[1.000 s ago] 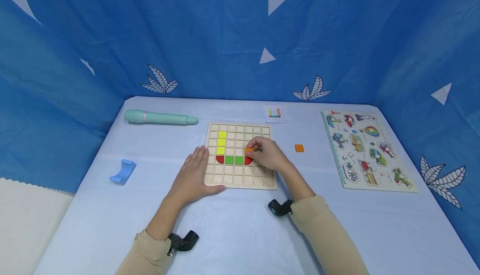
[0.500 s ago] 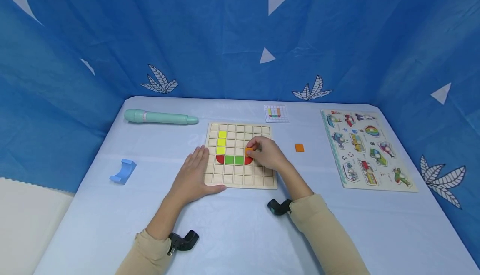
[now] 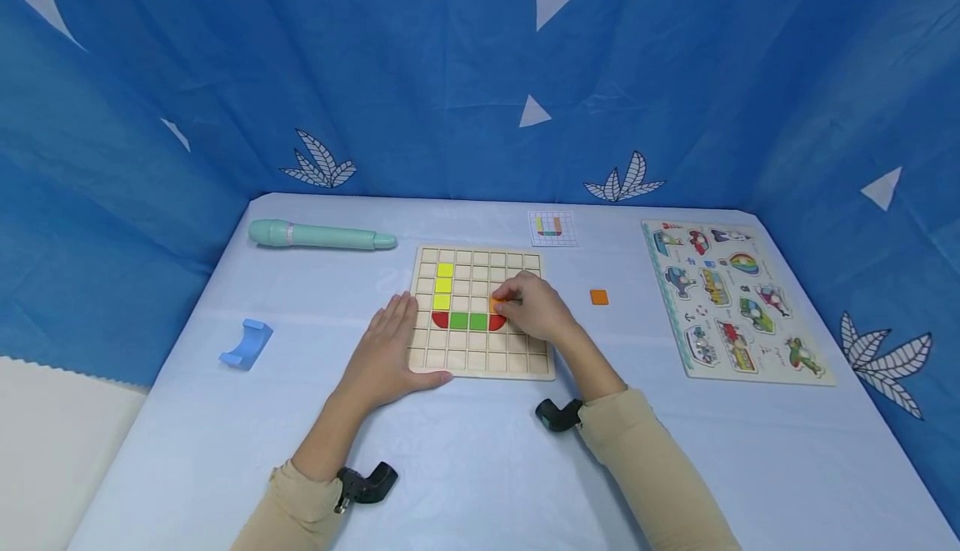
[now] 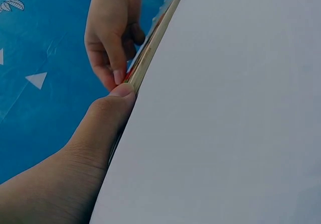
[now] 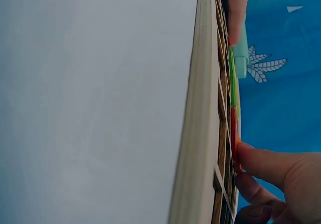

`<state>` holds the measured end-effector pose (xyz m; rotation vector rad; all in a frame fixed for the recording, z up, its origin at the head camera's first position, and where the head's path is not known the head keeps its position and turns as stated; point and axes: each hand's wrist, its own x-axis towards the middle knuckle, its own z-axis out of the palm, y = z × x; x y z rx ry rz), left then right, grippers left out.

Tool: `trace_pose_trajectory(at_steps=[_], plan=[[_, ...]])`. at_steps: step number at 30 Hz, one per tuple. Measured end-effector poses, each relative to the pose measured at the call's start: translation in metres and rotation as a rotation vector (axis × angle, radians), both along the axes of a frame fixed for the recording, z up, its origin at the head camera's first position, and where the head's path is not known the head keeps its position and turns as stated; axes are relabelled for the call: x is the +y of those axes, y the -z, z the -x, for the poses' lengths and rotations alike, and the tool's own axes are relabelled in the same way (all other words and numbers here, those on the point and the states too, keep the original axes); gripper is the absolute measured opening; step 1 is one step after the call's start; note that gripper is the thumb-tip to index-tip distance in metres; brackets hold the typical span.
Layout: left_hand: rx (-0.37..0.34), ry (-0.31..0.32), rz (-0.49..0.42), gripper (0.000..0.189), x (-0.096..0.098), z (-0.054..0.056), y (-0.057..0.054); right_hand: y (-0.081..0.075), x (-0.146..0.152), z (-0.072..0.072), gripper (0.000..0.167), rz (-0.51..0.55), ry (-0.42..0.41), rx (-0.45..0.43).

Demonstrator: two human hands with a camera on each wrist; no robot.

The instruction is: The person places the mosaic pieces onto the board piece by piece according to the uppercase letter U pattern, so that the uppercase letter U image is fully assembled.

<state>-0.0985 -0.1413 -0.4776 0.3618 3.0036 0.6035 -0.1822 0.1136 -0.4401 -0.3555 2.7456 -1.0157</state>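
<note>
A square wooden grid board [image 3: 480,361] lies at the middle of the table. Yellow tiles [image 3: 443,285] form a column on its left side, and below them runs a row of two green tiles [image 3: 468,321] between red rounded tiles [image 3: 440,320]. My right hand [image 3: 536,308] pinches an orange tile [image 3: 496,305] between thumb and fingers, at the cell just above the right red tile. In the right wrist view the orange tile [image 5: 238,142] is mostly covered by the fingertips. My left hand [image 3: 386,361] rests flat along the board's left edge, its thumb at the front corner.
Another orange tile [image 3: 598,297] lies right of the board. A pattern card [image 3: 553,228] sits behind it. At far right is a picture puzzle board [image 3: 735,301]. A mint-green microphone-shaped object [image 3: 322,235] and a blue curved piece [image 3: 247,344] lie at left.
Almost nothing differs. The right fingers and the orange tile have shifted very slightly at the same cell; the left hand has stayed put.
</note>
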Motion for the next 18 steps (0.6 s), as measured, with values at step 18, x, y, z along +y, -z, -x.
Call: trace_pose_trajectory(at_steps=[18], plan=[[0.003,-0.005,-0.001,0.128,0.001,0.0,0.001,-0.022,0.028,-0.021,0.028,0.023,-0.007,0.0]])
